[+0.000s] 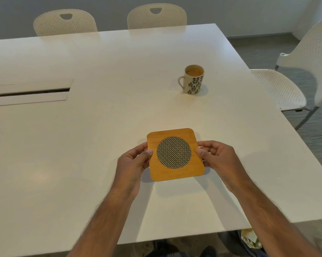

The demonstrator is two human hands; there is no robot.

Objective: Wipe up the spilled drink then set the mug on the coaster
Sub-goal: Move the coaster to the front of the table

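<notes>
Coaster: I see the square wooden coaster [175, 154], with a round woven black-and-white inset at its middle, held between my two hands low over the near part of the counter [82, 127]; whether its underside touches the surface I cannot tell.
Left grip: my left hand [133, 161] pinches the coaster's 9 o'clock edge, thumb on top, the other fingers curled behind the edge.
Right grip: my right hand [216, 156] pinches the 3 o'clock edge the same way, thumb tip on the wood, fingers tucked beneath.
Mug: the cream mug [193, 79] with dark leaf prints stands upright on the counter at about 1 o'clock from the coaster, well apart from it; its handle points to 9 o'clock and tan drink fills most of it.
Spill: I can make out no liquid on the surface from this view.
Counter: white, with a long cable slot [28, 92] at 10 o'clock from the coaster, near the left edge of the view.
Chairs: two perforated cream chairs [65, 22] sit at the far side at 12 o'clock; a white chair [293, 76] stands off the counter's 3 o'clock side.
Floor: grey carpet [258, 51] beyond the right edge.
</notes>
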